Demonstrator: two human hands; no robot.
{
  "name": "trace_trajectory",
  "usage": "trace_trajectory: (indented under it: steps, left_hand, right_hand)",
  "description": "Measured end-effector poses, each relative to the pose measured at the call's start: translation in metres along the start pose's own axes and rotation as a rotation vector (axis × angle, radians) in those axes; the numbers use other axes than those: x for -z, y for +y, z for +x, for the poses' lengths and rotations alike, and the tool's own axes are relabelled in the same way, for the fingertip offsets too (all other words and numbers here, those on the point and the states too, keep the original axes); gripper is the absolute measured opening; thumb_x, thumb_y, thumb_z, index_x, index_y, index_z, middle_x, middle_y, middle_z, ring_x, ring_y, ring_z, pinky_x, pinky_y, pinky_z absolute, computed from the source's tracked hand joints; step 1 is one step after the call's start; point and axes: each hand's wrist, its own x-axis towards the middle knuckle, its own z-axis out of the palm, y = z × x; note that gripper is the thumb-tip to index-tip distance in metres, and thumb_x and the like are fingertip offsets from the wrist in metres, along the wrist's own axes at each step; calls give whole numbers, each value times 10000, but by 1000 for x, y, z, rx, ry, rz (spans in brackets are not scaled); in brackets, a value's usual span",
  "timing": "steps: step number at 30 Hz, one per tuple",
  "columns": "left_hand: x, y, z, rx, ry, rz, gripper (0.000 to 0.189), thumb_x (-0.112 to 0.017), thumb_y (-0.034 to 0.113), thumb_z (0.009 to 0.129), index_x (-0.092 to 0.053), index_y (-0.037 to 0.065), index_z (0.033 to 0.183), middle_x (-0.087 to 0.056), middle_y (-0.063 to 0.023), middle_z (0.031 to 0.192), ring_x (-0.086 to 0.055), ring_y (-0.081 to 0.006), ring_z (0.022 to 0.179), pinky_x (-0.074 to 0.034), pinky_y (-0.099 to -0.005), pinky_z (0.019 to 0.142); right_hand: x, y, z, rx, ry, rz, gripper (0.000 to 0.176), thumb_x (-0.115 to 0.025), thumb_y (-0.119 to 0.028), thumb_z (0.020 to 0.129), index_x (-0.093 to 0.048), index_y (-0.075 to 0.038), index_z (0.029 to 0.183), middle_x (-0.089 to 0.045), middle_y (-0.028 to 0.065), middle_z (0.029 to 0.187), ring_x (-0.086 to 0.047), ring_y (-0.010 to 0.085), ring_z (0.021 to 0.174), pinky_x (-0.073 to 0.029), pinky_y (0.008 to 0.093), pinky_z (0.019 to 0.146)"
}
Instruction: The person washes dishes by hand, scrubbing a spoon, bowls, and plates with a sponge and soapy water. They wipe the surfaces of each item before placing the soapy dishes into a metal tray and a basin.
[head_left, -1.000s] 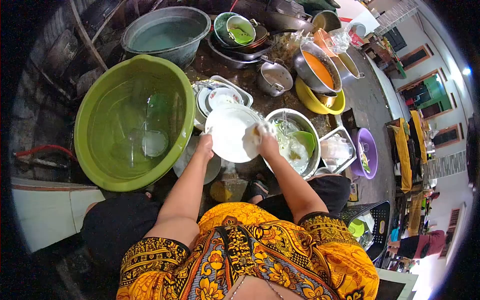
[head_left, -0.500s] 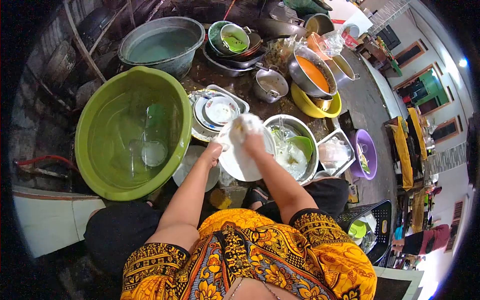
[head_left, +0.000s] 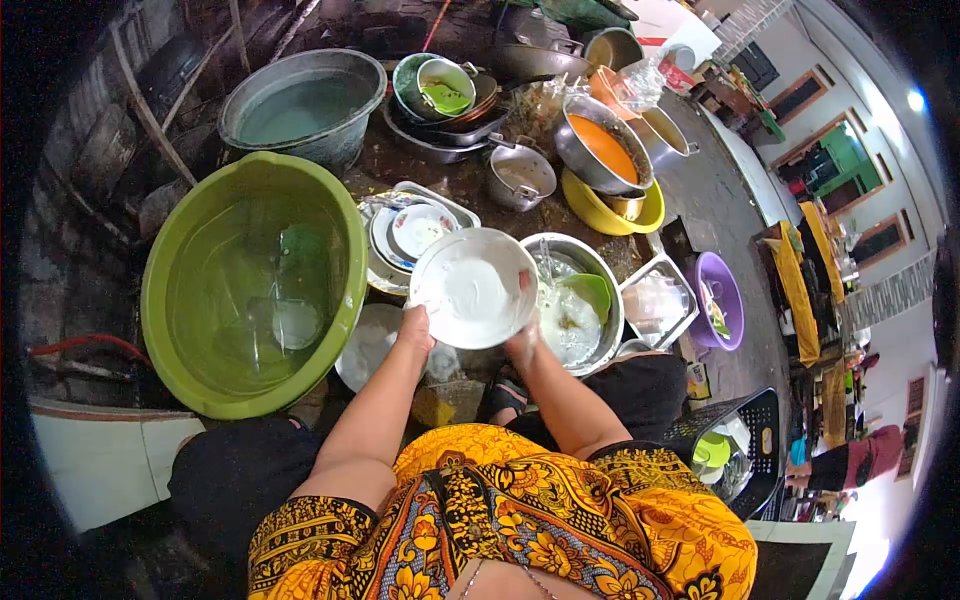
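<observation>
A white plate (head_left: 473, 287) with suds on its face is tilted up in front of me. My left hand (head_left: 417, 330) grips its lower left rim. At the lower right rim is my right hand (head_left: 523, 341), partly behind the plate and blurred, so its fingers are hidden. Just right of the plate stands a metal basin (head_left: 612, 340) of sudsy water with a green item (head_left: 592, 294) in it. Stacked dishes (head_left: 420, 228) lie behind the plate to the left. A large green tub (head_left: 352, 300) of water is at the left, with submerged dishes.
A grey tub (head_left: 372, 92) of water stands at the back left. Dirty pots (head_left: 521, 175) and a pot of orange liquid (head_left: 603, 148) are at the back. To the right are a purple basin (head_left: 735, 300) and a black crate (head_left: 766, 440). A person (head_left: 858, 463) is far right.
The plate has been lifted and tilted up. My right hand has moved from the sudsy white scrubber on its face down to the lower right rim; the scrubber no longer shows.
</observation>
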Motion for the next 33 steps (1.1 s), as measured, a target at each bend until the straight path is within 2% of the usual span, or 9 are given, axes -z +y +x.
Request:
trace_trajectory:
  steps: [1,3,4,7,12,18,20,29,33]
  left_hand:
    - [-5,-4,0,7,-3,6,482,-452,-45,738,-377,-7,1212,-534,-130,1090,-556,-260,957,-486,-381,810]
    - [-15,-6,3,-102,90,-122,439,-433,-24,773,-389,2,1209,-537,-112,1093,-552,-255,965,-485,-372,804]
    - [-9,-7,14,-184,105,-35,419,-421,5,797,-389,19,1215,-536,-114,1090,-555,-250,958,-488,-367,793]
    - [6,-6,25,-192,60,14,438,-437,-26,772,-404,20,1207,-534,-108,1093,-554,-245,953,-485,-359,794]
    - [-16,11,-6,-223,25,214,493,-462,-91,717,-430,27,1194,-526,-108,1103,-538,-229,972,-471,-341,813]
    - [-22,6,-7,-311,113,165,532,-462,-113,703,-404,23,1214,-517,-109,1112,-524,-226,990,-454,-334,833]
    - [-27,7,-10,-300,63,52,533,-459,-112,707,-398,22,1219,-514,-108,1115,-525,-229,989,-452,-335,836]
    - [-21,42,-2,55,-174,72,400,-474,-63,747,-446,-38,1145,-544,-168,1065,-561,-266,941,-477,-375,816]
    - [-29,76,-14,42,-246,245,357,-490,-24,762,-479,-53,1118,-560,-171,1046,-574,-275,923,-500,-403,785]
  right_hand:
    - [-9,19,-11,-47,65,46,541,-515,-457,812,-465,-43,1156,-553,99,1045,-537,231,903,-472,374,772]
    - [51,32,-17,322,-480,-1151,554,-479,-495,820,-461,-50,1151,-544,91,1052,-543,222,844,-480,334,674]
    - [47,29,-20,330,-474,-1146,554,-479,-495,820,-461,-50,1151,-544,91,1052,-543,222,844,-480,334,674]
    - [14,4,-17,-86,73,304,397,-411,-382,882,-488,-28,1044,-533,105,891,-528,153,620,-461,223,498]
    - [29,-30,15,109,280,-503,303,-534,-302,824,-520,-71,1018,-568,63,855,-557,198,680,-487,276,578]
    - [35,33,-20,-107,319,29,250,-574,-123,775,-520,-41,1005,-561,56,836,-568,220,724,-511,321,677]
    - [-43,29,-64,-195,245,-119,257,-557,-114,778,-515,-27,1016,-561,74,901,-567,224,796,-512,337,676]
    - [62,-32,17,-40,-74,-605,299,-544,-125,773,-506,37,1020,-585,151,948,-588,277,853,-504,460,673]
    - [-20,-66,-27,0,53,-1003,406,-585,-124,742,-460,22,1100,-579,141,973,-591,276,845,-496,472,717]
